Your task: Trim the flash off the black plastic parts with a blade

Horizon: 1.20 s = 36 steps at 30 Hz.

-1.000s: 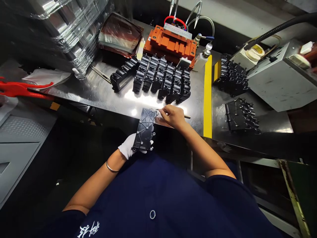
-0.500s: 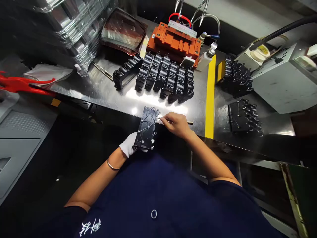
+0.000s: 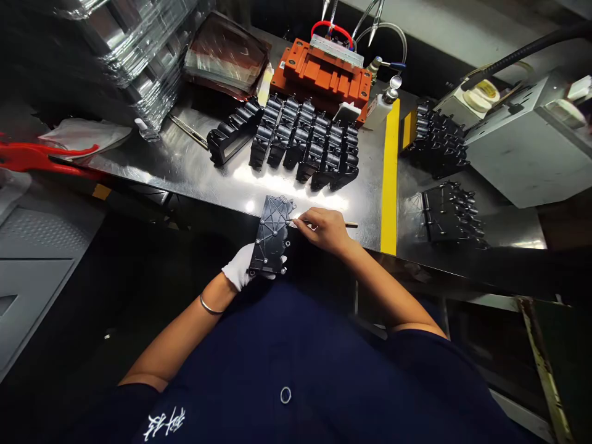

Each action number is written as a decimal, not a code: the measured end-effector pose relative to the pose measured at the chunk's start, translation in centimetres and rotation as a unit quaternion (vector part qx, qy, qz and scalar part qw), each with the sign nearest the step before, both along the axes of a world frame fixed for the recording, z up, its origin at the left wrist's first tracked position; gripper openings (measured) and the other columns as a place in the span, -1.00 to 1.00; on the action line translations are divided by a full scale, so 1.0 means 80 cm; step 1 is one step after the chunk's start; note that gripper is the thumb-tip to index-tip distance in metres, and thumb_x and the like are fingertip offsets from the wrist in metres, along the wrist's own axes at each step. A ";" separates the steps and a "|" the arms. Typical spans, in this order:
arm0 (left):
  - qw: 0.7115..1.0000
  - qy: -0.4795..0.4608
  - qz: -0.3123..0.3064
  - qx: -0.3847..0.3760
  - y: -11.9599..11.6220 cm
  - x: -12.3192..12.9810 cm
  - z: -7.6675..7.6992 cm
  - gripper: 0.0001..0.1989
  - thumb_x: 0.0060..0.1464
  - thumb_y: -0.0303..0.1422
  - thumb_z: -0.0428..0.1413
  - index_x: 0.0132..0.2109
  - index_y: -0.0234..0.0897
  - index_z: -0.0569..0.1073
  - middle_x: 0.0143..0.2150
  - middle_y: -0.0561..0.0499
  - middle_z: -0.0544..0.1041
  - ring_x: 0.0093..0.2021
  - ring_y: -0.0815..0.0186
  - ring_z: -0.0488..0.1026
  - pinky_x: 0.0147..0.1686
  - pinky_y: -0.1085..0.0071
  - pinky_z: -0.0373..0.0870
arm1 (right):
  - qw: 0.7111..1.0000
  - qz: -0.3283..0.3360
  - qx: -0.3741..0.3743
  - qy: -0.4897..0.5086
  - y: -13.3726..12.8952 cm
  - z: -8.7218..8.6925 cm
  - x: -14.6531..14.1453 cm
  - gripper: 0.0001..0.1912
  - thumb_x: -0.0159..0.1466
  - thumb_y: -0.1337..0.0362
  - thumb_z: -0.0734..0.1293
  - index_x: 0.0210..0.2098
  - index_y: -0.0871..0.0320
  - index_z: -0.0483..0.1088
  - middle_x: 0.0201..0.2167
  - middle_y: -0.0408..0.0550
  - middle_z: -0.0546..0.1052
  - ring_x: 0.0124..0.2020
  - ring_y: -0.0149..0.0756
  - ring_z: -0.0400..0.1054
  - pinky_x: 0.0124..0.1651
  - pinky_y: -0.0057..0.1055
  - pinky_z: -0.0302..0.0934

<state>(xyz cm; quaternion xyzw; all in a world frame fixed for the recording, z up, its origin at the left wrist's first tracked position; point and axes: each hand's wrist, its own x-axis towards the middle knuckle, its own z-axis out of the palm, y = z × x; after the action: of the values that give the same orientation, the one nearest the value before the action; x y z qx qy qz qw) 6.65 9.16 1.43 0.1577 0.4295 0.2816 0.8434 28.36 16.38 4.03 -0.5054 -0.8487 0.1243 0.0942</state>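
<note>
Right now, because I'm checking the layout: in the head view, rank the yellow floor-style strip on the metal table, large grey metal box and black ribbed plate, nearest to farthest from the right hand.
1. Black ribbed plate: left of the right hand, in the left.
2. Yellow strip: right.
3. Grey box: far right.

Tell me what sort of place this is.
Probably a factory workstation: the gloved left hand holds a black ribbed part, more black parts stand lined up on the metal bench, and an orange fixture sits behind them.
</note>
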 end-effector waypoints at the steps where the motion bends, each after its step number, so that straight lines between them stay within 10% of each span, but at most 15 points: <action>1: 1.000 -0.003 0.005 -0.005 0.001 0.000 -0.004 -0.72 0.08 -0.58 0.07 -0.04 -0.49 0.48 -0.25 -0.22 0.60 -0.35 0.04 0.59 -0.55 0.25 0.54 | 1.000 -0.002 -0.003 0.005 -0.002 -0.001 -0.001 -0.50 0.38 -0.02 0.14 -0.36 0.24 0.48 -0.39 -0.09 0.44 -0.42 -0.65 0.10 -0.31 -0.61 -0.22; 15: 0.997 -0.072 0.017 -0.022 0.007 -0.008 -0.029 -0.63 0.21 -0.53 -0.08 0.11 -0.47 0.42 -0.18 -0.26 0.59 -0.26 0.01 0.60 -0.47 0.09 0.57 | 0.995 -0.089 0.026 0.021 -0.002 -0.014 -0.010 -0.54 0.36 0.02 0.18 -0.38 0.27 0.48 -0.40 -0.07 0.43 -0.42 -0.64 0.08 -0.33 -0.58 -0.25; 36: 0.991 -0.129 -0.015 -0.002 0.011 -0.019 -0.033 -0.64 0.19 -0.55 -0.09 0.07 -0.51 0.43 -0.16 -0.29 0.59 -0.24 -0.04 0.60 -0.44 0.08 0.57 | 0.991 0.128 -0.028 -0.010 0.051 0.015 0.000 -0.46 0.38 -0.05 0.11 -0.33 0.22 0.52 -0.38 -0.07 0.43 -0.38 -0.65 0.15 -0.30 -0.56 -0.21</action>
<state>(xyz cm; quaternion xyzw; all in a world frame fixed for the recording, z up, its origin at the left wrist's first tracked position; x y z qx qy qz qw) 5.10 10.04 -1.25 0.1248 0.3148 0.2865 0.8962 28.39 20.48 5.25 -0.3966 -0.9033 0.1541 0.0553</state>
